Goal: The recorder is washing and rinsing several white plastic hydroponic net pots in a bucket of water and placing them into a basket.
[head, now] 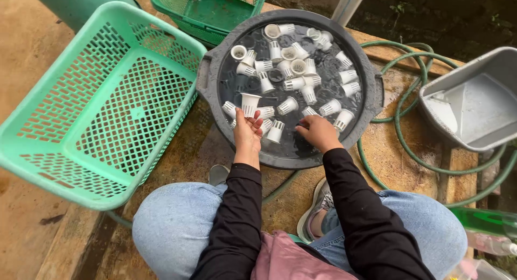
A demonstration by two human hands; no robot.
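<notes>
Net cups [301, 78], small white slotted ones, floated loose in the dark water of the round grey basin [207, 75] in front of us. Our left hand [247, 134] pinched one white cup [250, 104] upright, just above the near rim. Our right hand [319, 132] lay curled over the water, and we could not tell what it gripped. We judged the washing midway; a pale green basket [64, 167] sat just left.

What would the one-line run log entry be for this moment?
left hand: holds white slotted cup | right hand: in round grey basin among cups | green basket: left
</notes>
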